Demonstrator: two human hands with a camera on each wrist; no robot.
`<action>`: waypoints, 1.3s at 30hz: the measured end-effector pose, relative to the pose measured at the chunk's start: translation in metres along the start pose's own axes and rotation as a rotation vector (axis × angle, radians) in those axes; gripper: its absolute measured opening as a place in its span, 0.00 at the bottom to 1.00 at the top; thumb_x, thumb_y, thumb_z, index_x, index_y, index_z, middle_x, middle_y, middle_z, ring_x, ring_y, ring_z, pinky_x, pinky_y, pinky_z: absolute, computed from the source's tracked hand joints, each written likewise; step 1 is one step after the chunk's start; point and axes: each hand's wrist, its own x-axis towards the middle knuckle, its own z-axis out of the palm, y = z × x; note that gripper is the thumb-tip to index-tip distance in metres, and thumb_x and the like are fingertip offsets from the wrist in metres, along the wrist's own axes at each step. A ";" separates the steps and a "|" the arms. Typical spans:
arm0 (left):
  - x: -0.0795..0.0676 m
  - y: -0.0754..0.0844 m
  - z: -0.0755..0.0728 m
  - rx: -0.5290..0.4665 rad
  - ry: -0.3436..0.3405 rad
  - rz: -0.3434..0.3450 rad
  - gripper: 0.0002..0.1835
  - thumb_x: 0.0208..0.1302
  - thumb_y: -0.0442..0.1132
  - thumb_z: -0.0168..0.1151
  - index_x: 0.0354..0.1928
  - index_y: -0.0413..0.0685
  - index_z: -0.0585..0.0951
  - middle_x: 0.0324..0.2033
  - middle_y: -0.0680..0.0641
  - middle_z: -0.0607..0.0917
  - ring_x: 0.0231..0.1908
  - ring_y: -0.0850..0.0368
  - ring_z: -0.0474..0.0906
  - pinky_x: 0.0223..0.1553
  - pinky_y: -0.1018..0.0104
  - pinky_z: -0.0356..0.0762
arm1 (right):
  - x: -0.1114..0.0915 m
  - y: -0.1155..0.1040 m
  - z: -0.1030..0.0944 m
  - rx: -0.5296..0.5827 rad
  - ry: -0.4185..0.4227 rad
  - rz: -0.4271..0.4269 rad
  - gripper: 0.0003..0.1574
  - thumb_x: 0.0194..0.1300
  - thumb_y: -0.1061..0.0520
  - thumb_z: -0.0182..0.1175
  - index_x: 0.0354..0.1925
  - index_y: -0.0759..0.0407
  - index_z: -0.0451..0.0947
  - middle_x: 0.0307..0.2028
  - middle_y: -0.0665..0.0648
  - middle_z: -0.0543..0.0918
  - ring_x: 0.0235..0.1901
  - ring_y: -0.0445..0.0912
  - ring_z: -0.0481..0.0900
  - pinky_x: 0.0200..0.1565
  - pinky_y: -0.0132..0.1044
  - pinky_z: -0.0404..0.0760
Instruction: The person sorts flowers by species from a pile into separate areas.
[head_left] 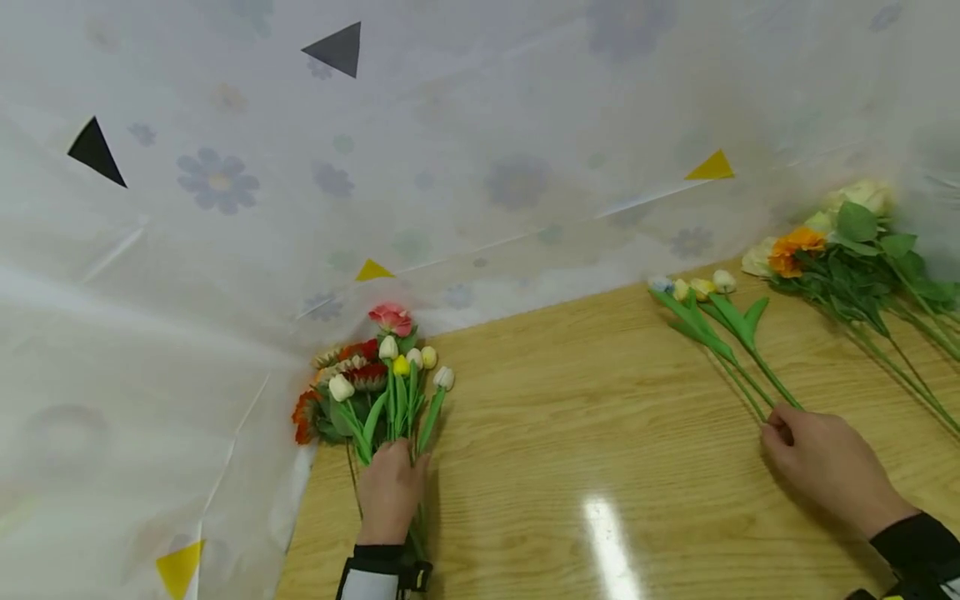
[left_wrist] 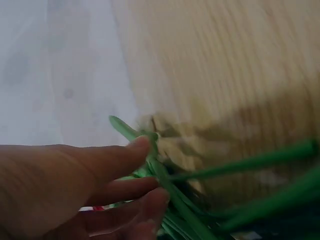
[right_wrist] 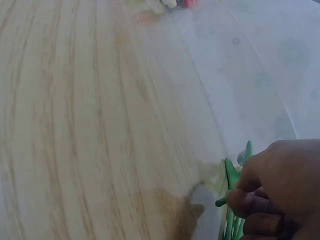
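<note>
At the left of the table, my left hand grips the green stems of several tulips with white, cream and yellow heads. Its thumb and fingers close around green stems in the left wrist view. Red, orange and pink flowers lie behind and beside this bunch. Over on the right, my right hand pinches a thin tulip stem near its lower end, the stem end poking out between thumb and finger. The tulips there have blue, yellow and white heads pointing toward the wall, with long green leaves.
Large cream roses and an orange flower with dark leaves lie at the far right, stems toward the table's right side. A pale flower-patterned sheet rises behind and to the left of the wooden table.
</note>
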 end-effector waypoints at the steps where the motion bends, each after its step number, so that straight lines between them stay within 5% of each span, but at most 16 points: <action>1: -0.001 -0.005 0.001 0.018 -0.042 -0.020 0.11 0.61 0.46 0.71 0.34 0.45 0.86 0.23 0.46 0.82 0.16 0.55 0.74 0.14 0.62 0.67 | 0.000 0.001 0.000 -0.009 -0.030 0.023 0.07 0.67 0.62 0.57 0.30 0.61 0.77 0.17 0.48 0.72 0.15 0.38 0.62 0.22 0.33 0.59; 5: -0.004 -0.012 0.003 0.041 -0.131 -0.043 0.14 0.57 0.46 0.73 0.20 0.50 0.80 0.14 0.49 0.76 0.11 0.57 0.68 0.13 0.65 0.61 | 0.001 0.002 -0.002 -0.020 -0.116 0.108 0.12 0.68 0.58 0.54 0.26 0.57 0.72 0.16 0.50 0.67 0.16 0.44 0.61 0.23 0.36 0.56; 10: -0.005 -0.017 0.002 -0.022 -0.120 -0.026 0.21 0.55 0.43 0.75 0.13 0.52 0.73 0.10 0.51 0.72 0.11 0.58 0.66 0.14 0.66 0.59 | 0.003 0.001 -0.002 -0.029 -0.155 0.129 0.18 0.69 0.56 0.53 0.22 0.52 0.62 0.16 0.50 0.58 0.16 0.43 0.54 0.24 0.36 0.50; 16: -0.005 -0.023 -0.008 -0.112 -0.055 0.098 0.07 0.58 0.39 0.73 0.24 0.46 0.87 0.15 0.50 0.81 0.12 0.62 0.68 0.15 0.68 0.63 | 0.004 0.004 0.000 -0.029 -0.177 0.149 0.15 0.68 0.56 0.52 0.23 0.53 0.65 0.16 0.51 0.61 0.16 0.44 0.58 0.23 0.37 0.52; 20: -0.001 -0.015 -0.018 -0.255 -0.047 0.097 0.07 0.65 0.41 0.67 0.34 0.46 0.88 0.21 0.50 0.85 0.15 0.64 0.70 0.17 0.69 0.65 | 0.004 0.005 -0.002 -0.026 -0.180 0.152 0.12 0.69 0.55 0.53 0.27 0.55 0.68 0.16 0.51 0.66 0.16 0.45 0.61 0.22 0.37 0.55; 26: 0.005 0.014 -0.038 -0.791 -0.246 0.016 0.09 0.69 0.43 0.63 0.44 0.45 0.84 0.34 0.43 0.88 0.27 0.57 0.81 0.28 0.61 0.83 | 0.002 -0.009 -0.005 0.057 -0.125 0.115 0.12 0.72 0.52 0.55 0.41 0.61 0.73 0.19 0.49 0.73 0.15 0.41 0.64 0.19 0.35 0.60; 31: 0.001 0.053 -0.040 -1.134 -0.465 0.051 0.13 0.67 0.42 0.65 0.47 0.39 0.81 0.37 0.37 0.86 0.29 0.55 0.84 0.36 0.56 0.86 | 0.000 -0.049 0.007 0.265 0.028 -0.161 0.04 0.68 0.61 0.63 0.36 0.54 0.77 0.19 0.39 0.68 0.15 0.30 0.59 0.20 0.28 0.60; 33: -0.003 0.073 -0.035 -1.219 -0.530 0.074 0.15 0.66 0.43 0.67 0.46 0.38 0.81 0.36 0.36 0.86 0.29 0.56 0.85 0.37 0.55 0.86 | -0.002 -0.071 0.013 0.424 -0.016 -0.244 0.05 0.68 0.63 0.61 0.36 0.53 0.78 0.18 0.38 0.68 0.16 0.29 0.59 0.19 0.28 0.61; 39: -0.018 0.130 -0.013 -1.383 -0.646 0.170 0.15 0.64 0.43 0.68 0.44 0.37 0.82 0.37 0.33 0.86 0.28 0.58 0.86 0.38 0.56 0.87 | -0.008 -0.131 0.023 0.881 -0.392 -0.321 0.10 0.76 0.60 0.51 0.42 0.56 0.80 0.18 0.55 0.75 0.16 0.32 0.67 0.19 0.31 0.71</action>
